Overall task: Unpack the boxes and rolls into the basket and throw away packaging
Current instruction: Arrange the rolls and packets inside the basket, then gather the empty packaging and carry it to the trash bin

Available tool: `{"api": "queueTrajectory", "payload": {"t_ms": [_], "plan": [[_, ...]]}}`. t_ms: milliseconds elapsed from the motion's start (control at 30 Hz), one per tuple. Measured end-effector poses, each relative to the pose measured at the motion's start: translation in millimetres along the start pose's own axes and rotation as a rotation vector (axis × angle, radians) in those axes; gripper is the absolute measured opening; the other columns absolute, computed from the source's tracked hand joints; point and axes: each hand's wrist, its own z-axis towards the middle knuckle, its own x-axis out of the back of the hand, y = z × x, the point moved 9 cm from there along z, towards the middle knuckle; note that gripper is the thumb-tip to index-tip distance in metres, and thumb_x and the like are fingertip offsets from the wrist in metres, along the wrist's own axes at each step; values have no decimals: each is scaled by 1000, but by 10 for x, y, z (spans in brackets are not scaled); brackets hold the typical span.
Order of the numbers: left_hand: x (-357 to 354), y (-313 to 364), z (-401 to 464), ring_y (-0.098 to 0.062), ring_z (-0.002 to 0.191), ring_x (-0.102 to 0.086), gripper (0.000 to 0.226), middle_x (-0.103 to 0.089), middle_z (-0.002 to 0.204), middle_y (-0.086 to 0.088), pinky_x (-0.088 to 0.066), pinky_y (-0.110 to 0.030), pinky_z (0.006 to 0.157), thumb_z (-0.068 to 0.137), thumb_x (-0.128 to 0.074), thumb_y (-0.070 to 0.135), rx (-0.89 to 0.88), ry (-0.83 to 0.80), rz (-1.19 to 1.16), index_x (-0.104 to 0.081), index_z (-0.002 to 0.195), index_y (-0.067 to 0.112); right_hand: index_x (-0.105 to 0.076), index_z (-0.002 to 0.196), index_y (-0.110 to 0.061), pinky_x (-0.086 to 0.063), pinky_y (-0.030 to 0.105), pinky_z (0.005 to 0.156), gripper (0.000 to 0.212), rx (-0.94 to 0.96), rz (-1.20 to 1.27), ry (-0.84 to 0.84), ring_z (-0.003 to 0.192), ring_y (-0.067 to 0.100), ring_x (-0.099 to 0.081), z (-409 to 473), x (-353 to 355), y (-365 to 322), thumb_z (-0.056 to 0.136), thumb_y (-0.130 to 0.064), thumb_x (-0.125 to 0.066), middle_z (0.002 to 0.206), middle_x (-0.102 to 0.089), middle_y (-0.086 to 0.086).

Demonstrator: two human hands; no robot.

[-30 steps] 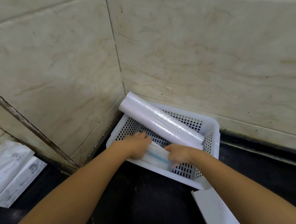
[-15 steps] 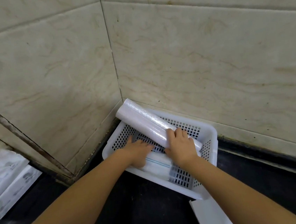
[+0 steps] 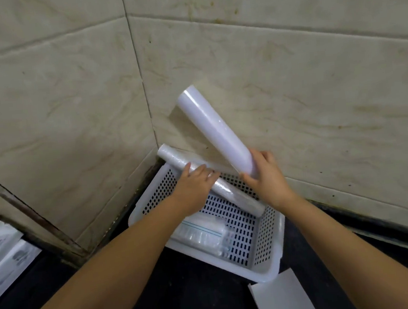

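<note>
While the right hand (image 3: 265, 173) grips a white roll (image 3: 214, 128) tilted above the basket (image 3: 272, 260), the left hand (image 3: 193, 183) rests spread on a thinner roll (image 3: 237, 196) lying across the basket's rim.

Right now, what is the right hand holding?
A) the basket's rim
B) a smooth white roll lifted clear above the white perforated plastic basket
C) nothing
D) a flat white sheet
B: the right hand grips the lower end of the smooth white roll, raised above the white perforated plastic basket.
</note>
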Motion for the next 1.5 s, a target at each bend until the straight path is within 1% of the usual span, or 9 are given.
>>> {"api": "queueTrajectory", "payload": {"t_ms": [233, 500, 633, 767, 1000, 1167, 1267, 1400, 1500], "plan": [[-96, -12, -358, -33, 117, -42, 54, -48, 125, -14, -26, -47, 107, 85, -49, 8, 103, 92, 117, -37, 137, 15, -38, 140, -17, -35, 26, 90, 56, 101, -87, -95, 108, 27, -47, 81, -374, -26, 88, -22, -60, 121, -46, 13], [-178, -29, -559, -31, 135, -30, 51, -34, 145, -18, -11, -53, 114, 88, -42, 11, 103, 16, 45, -37, 139, 14, -31, 147, -20, -37, 31, 105, 59, -29, -46, -217, 124, 26, -42, -55, -877, 94, 93, -25, -56, 135, -43, 12], [-186, -61, -539, -27, 138, -20, 55, -24, 150, -13, -10, -54, 114, 89, -42, 13, 116, -89, 29, -28, 142, 18, -39, 140, -26, -36, 40, 100, 49, -39, -348, -237, 123, 29, -39, -58, -735, 38, 93, -27, -48, 136, -43, 9], [-16, 80, -611, -27, 140, -17, 53, -21, 152, -12, -11, -52, 114, 92, -40, 14, 135, -217, -47, -25, 143, 20, -37, 144, -20, -34, 39, 104, 48, -94, -237, -216, 128, 31, -37, -222, -298, -46, 96, -15, -42, 141, -40, 14], [675, 1358, -1551, -29, 93, -60, 23, -64, 101, -10, -45, -42, 91, 81, -56, 13, -282, 127, -165, -66, 102, 11, -59, 122, -12, -43, 29, 83, 33, -222, -27, -71, 99, 28, -61, -1453, 460, 402, 91, -14, -49, 115, -63, 14], [26, 1771, -2353, -20, 118, -45, 52, -48, 131, -2, -33, -36, 104, 88, -46, 51, -169, -353, -271, -42, 133, 25, -44, 134, -14, -47, 34, 91, 54, -463, -208, -492, 109, 26, -58, -2622, 51, 940, 90, -42, -54, 122, -60, 11], [-273, 1845, -2699, -23, 133, -30, 77, -31, 147, -3, -18, -42, 115, 81, -53, 58, -132, -510, -223, -21, 144, 27, -41, 128, -14, -49, 33, 75, 59, -504, -321, -630, 103, 24, -60, -3079, -95, 1018, 86, -53, -53, 121, -58, 7], [-287, 1798, -2758, -25, 128, -37, 74, -35, 142, -6, -28, -42, 110, 86, -54, 42, -37, -457, -147, -15, 146, 22, -47, 118, -9, -50, 33, 76, 42, -574, -271, -632, 98, 23, -61, -3383, -136, 1005, 87, -36, -59, 116, -60, 8], [-274, 1741, -2829, -25, 118, -44, 59, -45, 131, -5, -37, -44, 101, 83, -57, 38, 65, -483, -194, -31, 134, 22, -57, 105, -7, -44, 25, 48, 21, -730, 79, -559, 55, 16, -60, -3553, -65, 932, 85, -7, -50, 75, -66, 9]]}}
